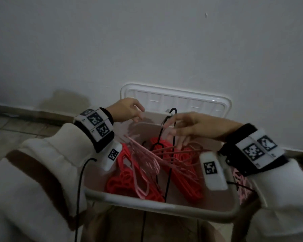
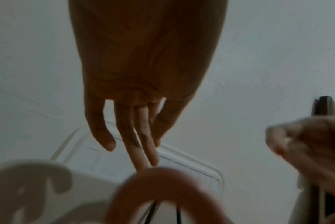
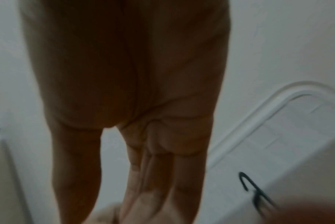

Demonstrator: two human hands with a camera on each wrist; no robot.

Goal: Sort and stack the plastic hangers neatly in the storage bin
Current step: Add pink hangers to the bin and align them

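The storage bin (image 1: 157, 205) has a white rim and a pinkish inside. In it lie red hangers (image 1: 122, 182), thin pink hangers (image 1: 143, 159) crossing over them, and a black hanger (image 1: 172, 111) whose hook rises at the far rim. My left hand (image 1: 138, 116) hovers over the bin's far left corner, fingers relaxed and empty (image 2: 135, 144). My right hand (image 1: 173, 131) reaches over the middle, fingers straight and spread beside the black hook. In the right wrist view the black hook (image 3: 247, 181) stands apart from my right hand (image 3: 134, 174). A blurred pink hook (image 2: 153, 189) is close to the left wrist camera.
The bin's white lid (image 1: 175, 96) leans against the pale wall right behind the bin. More pink patterned hangers (image 1: 241, 186) show outside the bin under my right wrist. Tiled floor and a skirting board run along the left.
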